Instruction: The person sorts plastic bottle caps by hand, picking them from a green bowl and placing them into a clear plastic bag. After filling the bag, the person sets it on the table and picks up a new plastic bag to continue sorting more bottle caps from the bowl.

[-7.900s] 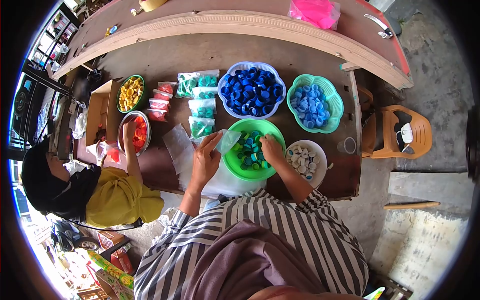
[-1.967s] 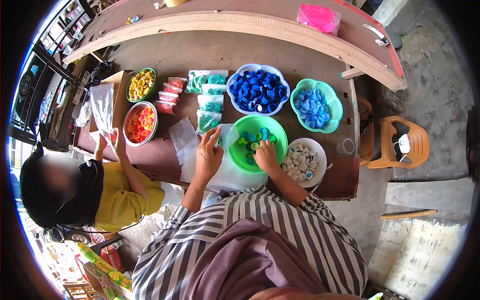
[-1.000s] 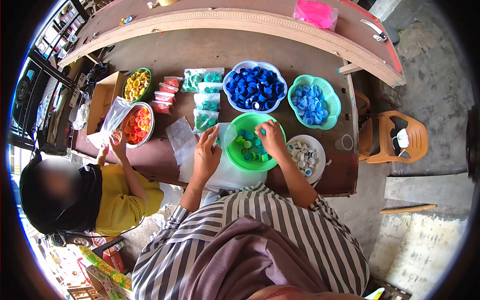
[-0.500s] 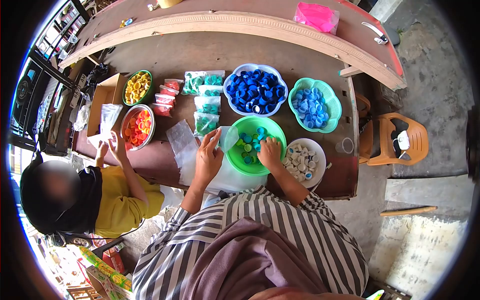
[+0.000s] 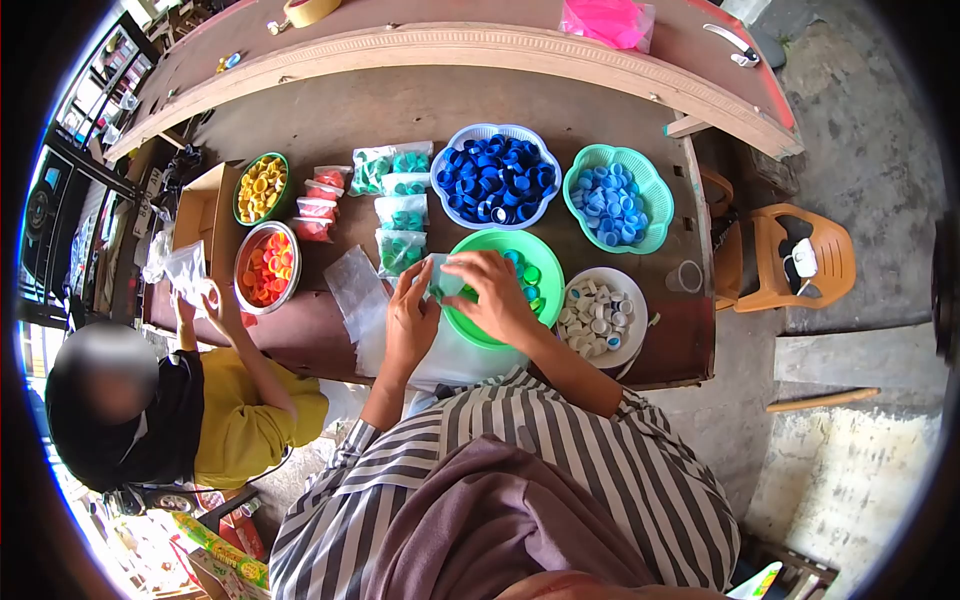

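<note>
My left hand [image 5: 408, 318] is closed on a small clear plastic bag [image 5: 446, 276], held up at the left rim of a bright green bowl [image 5: 548, 250]. Something green shows at the bottom of the bag. My right hand [image 5: 492, 298] reaches over the bowl, its fingers bent at the bag's opening; what they grip is hidden. Green and teal bottle caps [image 5: 528, 272] lie in the bowl, partly covered by my right hand. Flat empty plastic bags [image 5: 358, 285] lie left of my left hand.
Filled bags of teal caps [image 5: 402, 213] and red caps [image 5: 318, 208] lie beyond. Around stand a dark-blue cap basket [image 5: 552, 200], a light-blue cap basket [image 5: 660, 225], a white cap bowl [image 5: 638, 300] and a clear cup [image 5: 686, 277]. At left, a co-worker [image 5: 245, 400] handles a bag.
My right hand has lifted from the caps in the green bowl and moved left to the bag's opening. My left hand still holds the bag. The view has shifted slightly.
</note>
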`<action>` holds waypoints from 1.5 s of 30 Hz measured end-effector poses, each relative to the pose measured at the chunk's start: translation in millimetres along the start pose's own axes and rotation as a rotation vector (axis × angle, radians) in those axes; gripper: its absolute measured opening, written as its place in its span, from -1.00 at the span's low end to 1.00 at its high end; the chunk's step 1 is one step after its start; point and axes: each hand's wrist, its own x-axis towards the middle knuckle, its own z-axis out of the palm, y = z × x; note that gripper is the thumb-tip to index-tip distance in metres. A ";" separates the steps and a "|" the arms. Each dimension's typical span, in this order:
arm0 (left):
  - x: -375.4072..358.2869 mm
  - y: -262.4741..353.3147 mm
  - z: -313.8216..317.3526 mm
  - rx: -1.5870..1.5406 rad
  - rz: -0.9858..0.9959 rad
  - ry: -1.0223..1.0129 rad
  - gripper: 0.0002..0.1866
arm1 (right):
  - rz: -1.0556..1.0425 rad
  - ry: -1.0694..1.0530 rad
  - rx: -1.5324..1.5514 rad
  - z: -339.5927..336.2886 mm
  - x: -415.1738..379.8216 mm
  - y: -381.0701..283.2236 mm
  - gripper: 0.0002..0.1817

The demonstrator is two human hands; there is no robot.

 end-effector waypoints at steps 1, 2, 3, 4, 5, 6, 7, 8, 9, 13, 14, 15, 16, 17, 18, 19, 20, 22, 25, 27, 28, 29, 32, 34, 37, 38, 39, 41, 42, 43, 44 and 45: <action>0.4 -1.0 -1.0 0.001 0.002 -0.004 -0.34 | 0.003 0.003 -0.001 3.7 -2.4 7.9 -0.65; 0.3 -2.2 -1.5 0.011 -0.003 0.010 -0.34 | 0.125 0.078 0.139 7.2 -3.9 21.8 -0.69; -1.8 -3.5 -1.8 0.021 -0.014 0.026 -0.34 | 0.249 0.147 0.281 10.4 -7.0 36.7 -0.73; -3.9 -4.9 -2.6 0.019 -0.023 0.027 -0.34 | 0.335 0.176 0.263 11.7 -13.0 53.8 -0.78; -4.3 -6.4 -3.6 0.009 -0.019 0.031 -0.34 | 0.403 0.112 0.193 10.5 -21.0 73.7 -0.83; -4.0 -7.2 -3.8 -0.003 -0.013 0.036 -0.34 | 0.403 0.006 0.016 5.4 -30.3 87.7 -0.85; -4.1 -6.3 -3.9 -0.005 -0.015 0.039 -0.34 | 0.348 -0.083 -0.166 8.0 -46.8 107.3 -0.86; -3.6 -4.0 -4.7 -0.002 -0.019 0.039 -0.34 | 0.402 -0.212 -0.191 8.5 -57.4 116.3 -0.86; -2.9 -2.7 -4.7 0.000 -0.021 0.039 -0.35 | 0.455 -0.341 -0.217 9.9 -66.6 121.0 -0.85; -2.1 -4.2 -2.6 0.008 -0.014 0.047 -0.35 | 0.521 -0.640 -0.170 24.9 -97.8 122.8 -0.81; -2.5 -5.3 -2.3 0.007 -0.006 0.047 -0.36 | 0.463 -0.658 -0.175 28.7 -103.5 120.1 -0.78; -2.9 -5.9 -2.1 0.006 0.003 0.047 -0.36 | 0.406 -0.674 -0.180 31.2 -106.7 115.9 -0.74; -3.7 -5.9 -2.2 0.006 0.002 0.048 -0.36 | 0.376 -0.717 -0.277 33.4 -109.7 112.0 -0.64; -4.5 -5.8 -2.6 0.006 -0.004 0.045 -0.36 | 0.376 -0.718 -0.277 34.5 -109.7 112.3 -0.64; -4.8 -5.6 -3.2 0.007 -0.009 0.043 -0.36 | 0.423 -0.698 -0.254 36.9 -108.4 114.3 -0.63; -4.7 -5.2 -3.9 0.009 -0.009 0.045 -0.36 | 0.469 -0.678 -0.229 39.0 -106.8 116.8 -0.63; -5.1 -4.9 -4.9 0.017 -0.006 0.044 -0.36 | 0.467 -0.679 -0.228 39.5 -105.2 120.3 -0.63; -6.5 -5.1 -6.1 0.026 -0.002 0.043 -0.36 | 0.623 -0.530 -0.136 33.1 -95.3 125.4 -0.65; -7.3 -6.3 -5.4 0.025 0.025 0.052 -0.36 | 0.747 -0.480 0.077 21.3 -84.8 132.8 -0.66; -7.9 -5.6 -5.2 0.020 0.020 0.050 -0.36 | 0.729 -0.460 0.099 12.6 -83.2 135.6 -0.66; -8.2 -5.7 -5.0 0.019 0.022 0.053 -0.36 | 0.737 -0.433 0.168 8.9 -82.8 136.9 -0.67; -8.8 -5.4 -4.8 0.018 0.021 0.048 -0.36 | 0.744 -0.407 0.237 7.1 -82.5 137.0 -0.67; -10.2 -1.2 -5.3 0.018 0.012 0.045 -0.36 | 0.608 -0.198 0.275 1.2 -73.1 118.5 -0.67; -11.6 -6.9 -3.0 0.020 0.070 0.078 -0.33 | 0.523 -0.053 0.275 -7.8 -49.6 83.0 -0.67; -12.5 -4.7 -2.9 0.019 0.049 0.072 -0.34 | 0.291 0.181 0.244 -24.8 -16.1 20.1 -0.67; -12.8 -4.2 -2.7 0.018 0.053 0.071 -0.34 | 0.219 0.216 0.267 -24.4 -9.9 6.3 -0.66; -12.7 -3.9 -2.8 0.015 0.059 0.073 -0.34 | 0.147 0.226 0.296 -22.8 -5.8 -3.3 -0.66; -12.1 -2.1 -3.9 0.013 0.070 0.081 -0.35 | 0.039 0.173 0.236 -17.1 -0.9 -9.8 -0.65; -12.5 -0.4 -5.7 0.016 0.053 0.076 -0.36 | 0.060 0.161 0.282 -12.2 -0.7 -8.6 -0.67; -13.2 0.2 -8.0 0.021 0.034 0.071 -0.37 | 0.056 0.162 0.285 -9.8 -1.1 -6.8 -0.67; -13.6 -0.4 -10.2 0.024 0.034 0.076 -0.37 | 0.166 0.149 0.367 -8.8 -1.3 -4.3 -0.70; -14.6 -1.1 -12.2 0.019 0.028 0.091 -0.38 | 0.278 0.133 0.447 -9.1 -2.0 -1.9 -0.72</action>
